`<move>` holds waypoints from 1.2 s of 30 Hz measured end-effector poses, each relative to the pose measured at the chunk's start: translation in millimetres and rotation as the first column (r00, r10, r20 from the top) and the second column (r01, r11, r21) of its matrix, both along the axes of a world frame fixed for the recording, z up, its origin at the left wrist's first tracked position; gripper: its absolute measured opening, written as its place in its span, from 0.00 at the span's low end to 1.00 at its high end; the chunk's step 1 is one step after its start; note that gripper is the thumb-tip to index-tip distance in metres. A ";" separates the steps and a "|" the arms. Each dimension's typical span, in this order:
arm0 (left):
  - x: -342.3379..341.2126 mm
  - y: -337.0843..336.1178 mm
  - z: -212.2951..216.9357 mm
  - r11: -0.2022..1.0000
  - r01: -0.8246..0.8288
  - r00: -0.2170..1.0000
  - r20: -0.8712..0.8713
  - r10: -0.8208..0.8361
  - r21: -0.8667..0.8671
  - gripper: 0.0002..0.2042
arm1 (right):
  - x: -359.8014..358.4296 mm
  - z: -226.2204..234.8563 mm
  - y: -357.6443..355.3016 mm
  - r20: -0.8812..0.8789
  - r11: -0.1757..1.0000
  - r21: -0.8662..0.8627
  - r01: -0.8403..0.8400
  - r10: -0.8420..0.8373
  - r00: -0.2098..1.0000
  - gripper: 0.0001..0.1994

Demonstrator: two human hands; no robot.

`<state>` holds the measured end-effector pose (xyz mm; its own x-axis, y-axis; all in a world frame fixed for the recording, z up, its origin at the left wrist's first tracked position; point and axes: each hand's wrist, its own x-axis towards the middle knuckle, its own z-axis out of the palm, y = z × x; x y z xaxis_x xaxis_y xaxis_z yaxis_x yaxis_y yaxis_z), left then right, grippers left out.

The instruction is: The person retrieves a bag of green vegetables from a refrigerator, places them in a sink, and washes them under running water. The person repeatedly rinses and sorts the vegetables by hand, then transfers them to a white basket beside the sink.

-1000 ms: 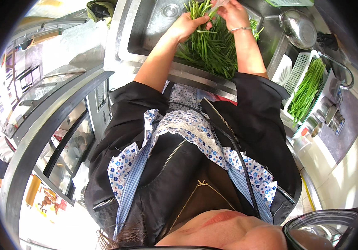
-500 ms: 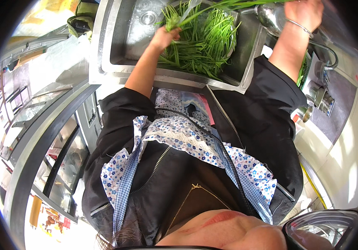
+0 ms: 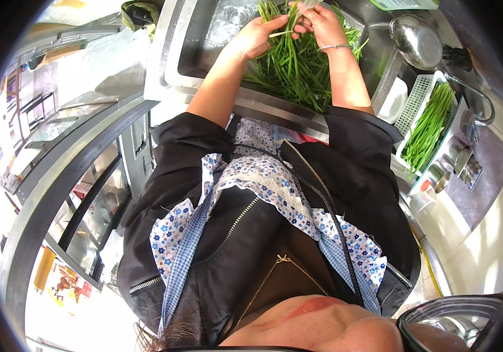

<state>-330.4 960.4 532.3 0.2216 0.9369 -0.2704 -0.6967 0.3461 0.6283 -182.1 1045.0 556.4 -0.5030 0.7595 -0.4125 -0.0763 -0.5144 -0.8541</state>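
Note:
Over a steel sink (image 3: pixel 196 35), my left hand (image 3: pixel 256 36) is closed round a bunch of long green garlic chives (image 3: pixel 288 56). My right hand (image 3: pixel 323 26), with a bangle at the wrist, meets it at the top of the bunch. Its fingers are curled and pinched on the chives beside my left fingertips. A whitish, translucent streak (image 3: pixel 308 6) shows by the right fingers; I cannot tell if it is water or plastic. More loose chives lie in the sink below both hands, partly hidden by the hands and the held bunch.
Right of the sink, a pale green basket (image 3: pixel 411 108) holds more chives (image 3: pixel 430 129). A shiny steel bowl (image 3: pixel 417 41) sits at the sink's right edge. Beyond the basket are metal containers (image 3: pixel 462 164) and a curved metal pipe (image 3: pixel 489 100). A dark green bag (image 3: pixel 140 16) lies at left.
My right hand has come in from the far right to the bunch in my left hand. My left hand has shifted slightly right. The basket of chives now shows more fully.

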 end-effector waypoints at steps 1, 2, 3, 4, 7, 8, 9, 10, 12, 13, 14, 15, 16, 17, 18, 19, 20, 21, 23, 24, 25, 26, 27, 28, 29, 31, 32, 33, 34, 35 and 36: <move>-0.1 -0.5 -0.1 1.000 -0.027 0.999 -0.041 0.027 0.006 0.15 | -0.9 -1.9 1.8 -0.093 0.995 -0.092 0.036 -0.044 0.995 0.08; 0.5 -1.6 -0.9 0.999 -0.053 0.995 -0.082 0.054 0.013 0.15 | -2.0 -4.4 2.5 -0.032 0.999 -0.014 0.051 -0.052 0.998 0.08; 1.4 -1.3 -2.2 0.997 -0.081 0.989 -0.124 0.082 0.014 0.15 | -4.1 -7.6 2.4 0.029 0.996 0.065 0.062 -0.064 0.998 0.09; 3.5 -1.6 -4.0 0.994 -0.098 0.981 -0.163 0.103 0.039 0.14 | -6.3 -11.3 1.9 0.091 0.987 0.144 0.065 -0.079 0.993 0.09; 6.8 0.8 -9.1 0.978 -0.152 0.912 -0.363 0.194 0.140 0.13 | -12.3 -20.3 -0.3 0.301 0.970 0.236 0.049 -0.121 0.946 0.09; 6.6 1.0 -10.5 0.972 -0.208 0.934 -0.272 0.231 0.111 0.10 | -13.3 -21.3 -1.6 0.206 0.986 0.146 0.083 -0.113 0.972 0.08; 6.2 0.9 -11.7 0.976 -0.213 0.944 -0.248 0.220 0.055 0.10 | -13.8 -21.1 -1.8 0.154 0.989 0.119 0.087 -0.105 0.982 0.08; 5.4 0.5 -12.7 0.976 -0.215 0.953 -0.215 0.215 0.020 0.10 | -13.9 -19.8 -2.8 0.102 0.992 0.091 0.089 -0.098 0.990 0.08; 5.0 0.1 -14.2 0.973 -0.231 0.965 -0.133 0.227 -0.016 0.09 | -13.5 -14.6 -4.1 0.013 0.993 0.049 0.112 -0.113 0.994 0.08; 4.9 -0.5 -15.0 0.972 -0.234 0.958 -0.174 0.229 -0.011 0.09 | -13.2 -11.4 -5.7 0.082 0.994 0.077 0.081 -0.087 0.993 0.08; 5.7 -0.3 -15.7 0.971 -0.237 0.949 -0.215 0.231 -0.005 0.09 | -14.0 -8.8 -6.1 0.152 0.994 0.103 0.047 -0.063 0.986 0.08; 6.3 -0.6 -16.5 0.971 -0.240 0.939 -0.255 0.232 0.000 0.09 | -14.3 -6.8 -8.3 0.221 0.992 0.127 0.012 -0.040 0.975 0.08; 7.7 0.1 -17.1 0.958 -0.286 0.949 -0.143 0.279 -0.027 0.09 | -16.0 -5.8 -8.6 0.198 0.986 0.163 0.035 -0.068 0.978 0.08; 8.7 0.4 -17.8 0.952 -0.302 0.951 -0.082 0.297 -0.048 0.09 | -16.7 -5.6 -10.5 0.124 0.993 0.088 0.072 -0.083 0.989 0.08; 9.3 0.6 -18.3 0.946 -0.316 0.949 -0.021 0.315 -0.070 0.09 | -18.3 -6.3 -11.1 0.050 0.995 0.010 0.104 -0.104 0.993 0.08; 10.0 0.7 -18.5 0.940 -0.329 0.942 0.040 0.333 -0.093 0.09 | -18.6 -7.4 -12.0 -0.021 0.989 -0.071 0.128 -0.130 0.991 0.08; 10.1 1.1 -18.4 0.949 -0.302 0.952 0.028 0.306 -0.092 0.09 | -19.8 -9.2 -12.8 -0.066 0.987 -0.064 0.149 -0.153 0.986 0.07; 10.3 1.0 -17.8 0.946 -0.306 0.948 0.055 0.313 -0.105 0.09 | -19.2 -10.5 -12.9 -0.104 0.983 -0.097 0.154 -0.164 0.981 0.07; 10.5 0.8 -15.3 0.941 -0.312 0.939 0.109 0.326 -0.130 0.10 | -18.2 -12.6 -13.3 -0.180 0.974 -0.164 0.159 -0.188 0.966 0.07; 10.6 0.2 -13.3 0.934 -0.337 0.936 0.063 0.346 -0.119 0.10 | -17.1 -12.8 -13.2 -0.172 0.970 -0.173 0.168 -0.198 0.965 0.06; 10.4 0.3 -11.2 0.944 -0.317 0.947 0.028 0.321 -0.097 0.10 | -16.2 -12.6 -13.1 -0.134 0.971 -0.163 0.176 -0.199 0.971 0.06; 11.3 0.0 -8.8 0.952 -0.295 0.955 -0.007 0.296 -0.077 0.10 | -14.9 -12.1 -12.3 -0.097 0.971 -0.152 0.184 -0.200 0.975 0.06; 10.2 0.4 -6.7 0.960 -0.273 0.962 -0.043 0.271 -0.057 0.10 | -15.1 -12.0 -12.2 -0.059 0.972 -0.141 0.191 -0.201 0.978 0.06; 11.7 0.8 -5.3 0.963 -0.261 0.963 -0.094 0.254 -0.071 0.10 | -15.1 -12.2 -11.0 0.035 0.989 -0.072 0.131 -0.129 0.991 0.06; 11.6 1.9 -4.6 0.964 -0.250 0.961 -0.145 0.236 -0.087 0.09 | -16.9 -13.5 -10.1 0.134 0.998 -0.010 0.063 -0.061 0.989 0.07; 11.0 3.9 -6.4 0.973 -0.228 0.924 -0.323 0.203 -0.040 0.10 | -20.1 -17.2 -6.1 0.279 0.985 0.172 -0.002 -0.047 0.959 0.08; 7.7 5.8 -8.9 0.978 -0.208 0.874 -0.444 0.195 0.021 0.10 | -22.4 -20.1 -3.6 0.315 0.955 0.296 0.000 -0.098 0.944 0.08; 7.7 7.0 -12.6 0.981 -0.179 0.807 -0.558 0.193 0.079 0.11 | -23.5 -22.5 1.0 0.344 0.909 0.416 -0.005 -0.153 0.926 0.09; 4.1 8.0 -17.2 0.967 -0.079 0.478 -0.842 0.251 0.243 0.14 | -22.8 -24.5 5.4 0.158 0.849 0.525 0.054 -0.160 0.974 0.11; 4.0 8.5 -22.6 0.979 0.000 0.456 -0.872 0.180 0.202 0.13 | -17.4 -24.2 12.0 0.058 0.934 0.333 0.126 -0.153 0.986 0.12; 5.4 7.6 -28.6 0.984 0.078 0.428 -0.897 0.110 0.157 0.11 | -13.2 -23.3 19.6 -0.054 0.912 0.327 0.246 -0.241 0.969 0.12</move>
